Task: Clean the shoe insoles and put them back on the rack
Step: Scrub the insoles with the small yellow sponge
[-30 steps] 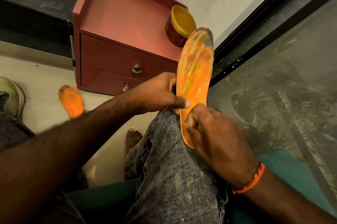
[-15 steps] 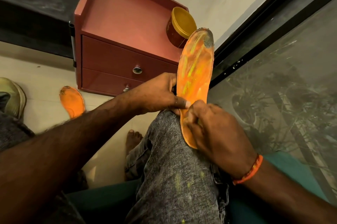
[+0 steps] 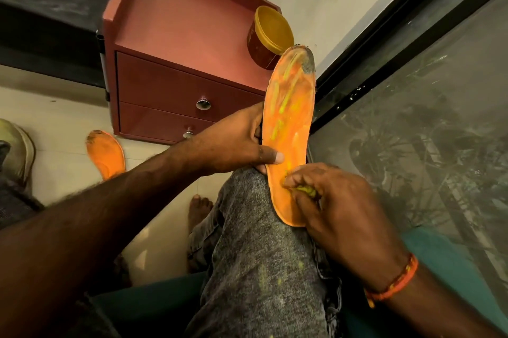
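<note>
A red-brown cabinet (image 3: pixel 176 43) with two drawers fills the picture from ten to twelve o'clock, standing on the pale floor (image 3: pixel 63 117). A dark window pane (image 3: pixel 412 131) takes up the three o'clock side. At the centre, running to six o'clock, is the person's raised knee in grey jeans (image 3: pixel 255 241). The orange insole (image 3: pixel 288 117), smeared with yellow streaks and dark at its toe end, stands nearly upright on that knee, its toe pointing to twelve o'clock. The left hand (image 3: pixel 233 142), at nine o'clock of the insole, has its grip closed on the insole's edge, thumb flat across the face. The right hand (image 3: pixel 338 208), at five o'clock of it, has its grip pinched on a small yellow-green wad (image 3: pixel 303 189) pressed against the heel half. A second orange insole (image 3: pixel 105 154) lies on the floor at nine o'clock, near a pale shoe (image 3: pixel 19 150). A gold-lidded tin (image 3: pixel 270 35) stands on the cabinet top, just behind the insole's toe.
</note>
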